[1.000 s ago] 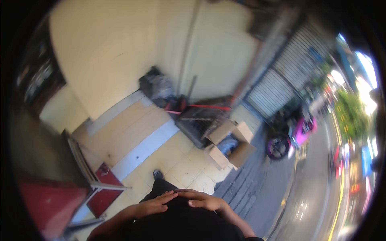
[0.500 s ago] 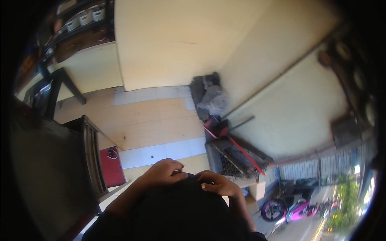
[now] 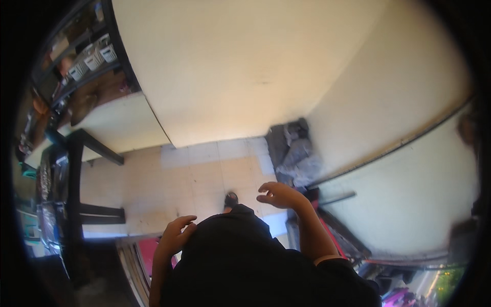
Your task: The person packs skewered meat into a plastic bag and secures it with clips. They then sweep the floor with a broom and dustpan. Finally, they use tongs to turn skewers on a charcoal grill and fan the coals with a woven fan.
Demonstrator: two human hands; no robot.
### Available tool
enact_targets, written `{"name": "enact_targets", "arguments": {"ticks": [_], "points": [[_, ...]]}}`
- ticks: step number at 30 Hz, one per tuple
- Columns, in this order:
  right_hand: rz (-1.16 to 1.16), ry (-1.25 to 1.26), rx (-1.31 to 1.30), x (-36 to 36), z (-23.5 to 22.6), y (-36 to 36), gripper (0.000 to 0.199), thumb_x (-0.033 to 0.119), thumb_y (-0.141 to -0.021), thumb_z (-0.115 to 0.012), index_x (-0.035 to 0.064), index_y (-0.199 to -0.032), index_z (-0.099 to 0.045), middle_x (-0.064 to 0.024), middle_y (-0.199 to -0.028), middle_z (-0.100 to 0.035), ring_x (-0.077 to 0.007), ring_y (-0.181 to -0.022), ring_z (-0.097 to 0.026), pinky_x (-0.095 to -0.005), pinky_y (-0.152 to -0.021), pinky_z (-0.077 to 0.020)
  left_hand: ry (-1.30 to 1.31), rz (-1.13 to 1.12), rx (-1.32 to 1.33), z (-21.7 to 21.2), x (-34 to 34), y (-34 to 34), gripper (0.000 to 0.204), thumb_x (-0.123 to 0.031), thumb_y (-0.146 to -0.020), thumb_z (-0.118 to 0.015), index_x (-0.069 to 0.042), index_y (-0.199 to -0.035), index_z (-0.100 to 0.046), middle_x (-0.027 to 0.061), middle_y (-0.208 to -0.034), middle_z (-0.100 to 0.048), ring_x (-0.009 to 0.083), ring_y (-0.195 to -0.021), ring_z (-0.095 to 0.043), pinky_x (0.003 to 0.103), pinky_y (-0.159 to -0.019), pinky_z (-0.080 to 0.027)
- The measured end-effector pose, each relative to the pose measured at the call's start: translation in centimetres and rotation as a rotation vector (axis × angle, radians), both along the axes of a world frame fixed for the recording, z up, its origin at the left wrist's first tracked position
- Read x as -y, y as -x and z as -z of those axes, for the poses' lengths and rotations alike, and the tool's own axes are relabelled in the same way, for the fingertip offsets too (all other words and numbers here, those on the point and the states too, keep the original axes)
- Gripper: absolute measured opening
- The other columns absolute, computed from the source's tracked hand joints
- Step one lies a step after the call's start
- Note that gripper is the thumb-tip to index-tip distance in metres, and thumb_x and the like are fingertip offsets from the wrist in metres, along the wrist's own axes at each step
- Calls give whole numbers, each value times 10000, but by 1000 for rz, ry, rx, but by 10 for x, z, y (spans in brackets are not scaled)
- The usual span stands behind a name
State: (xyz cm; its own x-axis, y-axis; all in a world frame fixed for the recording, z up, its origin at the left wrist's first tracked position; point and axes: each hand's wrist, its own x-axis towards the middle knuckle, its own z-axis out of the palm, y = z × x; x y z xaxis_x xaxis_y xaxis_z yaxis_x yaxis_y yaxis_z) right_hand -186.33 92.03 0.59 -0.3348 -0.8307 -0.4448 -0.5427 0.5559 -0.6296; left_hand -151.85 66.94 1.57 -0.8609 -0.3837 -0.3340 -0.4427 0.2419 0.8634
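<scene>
1. Half a second ago both hands lay together on the dark garment; now the left hand (image 3: 176,236) and right hand (image 3: 279,194) have lifted apart, so the cloth is let go.
2. Both hands are released, fingers loosely curled, grasping nothing.
3. The dark garment (image 3: 240,261) fills the lower middle of the frame, between the hands and just below them.
4. Grey bags (image 3: 296,153) lie on the tiled floor (image 3: 194,179) beyond the right hand.

One head-worn fisheye looks steeply down, close over the dark torso (image 3: 245,261), seemingly tilted toward the tiled floor (image 3: 194,174).
</scene>
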Motion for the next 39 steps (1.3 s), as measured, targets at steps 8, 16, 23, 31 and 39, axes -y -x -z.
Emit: {"name": "enact_targets", "arguments": {"ticks": [8, 16, 23, 31, 39], "points": [[-45, 67, -276, 183, -27, 100, 543, 468, -995, -696, 13, -1292, -696, -229, -1338, -675, -401, -1286, -620, -494, -1084, -492, -31, -243, -128, -30, 110, 72, 371, -234, -1022, -723, 6, -1305, -724, 169, -1212, -766, 233, -1110, -728, 359, -984, -557], [126, -297, -26, 130, 58, 79, 560, 490, -1015, -649, 29, -1327, -707, -213, -1322, -698, -403, -1246, -657, -489, -1056, -525, -146, 208, 89, 37, 193, 184, 360, -246, -1050, -696, -9, -1319, -726, 168, -1244, -769, 249, -1090, -736, 368, -956, -567], [546, -661, 172, -55, 125, 31, 615, 537, -985, -646, 3, -1277, -736, -231, -1276, -735, -422, -1205, -682, -521, -1038, -536, 8, 521, 25, 53, 189, 318, 410, -253, -1029, -707, 8, -1346, -709, 179, -1271, -766, 257, -1073, -736, 373, -936, -570], [1058, -589, 244, -222, 203, -44, 670, 613, -980, -622, -7, -1181, -779, -250, -1253, -743, -423, -1183, -685, -502, -1041, -516, -6, 871, 48, 106, 81, 447, 383, -258, -1033, -696, 7, -1309, -717, 135, -1128, -770, 237, -981, -733, 371, -903, -570], [1828, -800, 254, -477, 222, -70, 609, 442, -919, -709, 27, -1364, -676, -209, -1451, -634, -382, -1378, -587, -479, -1147, -476, 656, 1240, 167, 291, 32, 403, 353, -270, -1060, -607, -9, -1277, -704, 159, -1123, -766, 279, -1003, -742, 456, -834, -560]]}}
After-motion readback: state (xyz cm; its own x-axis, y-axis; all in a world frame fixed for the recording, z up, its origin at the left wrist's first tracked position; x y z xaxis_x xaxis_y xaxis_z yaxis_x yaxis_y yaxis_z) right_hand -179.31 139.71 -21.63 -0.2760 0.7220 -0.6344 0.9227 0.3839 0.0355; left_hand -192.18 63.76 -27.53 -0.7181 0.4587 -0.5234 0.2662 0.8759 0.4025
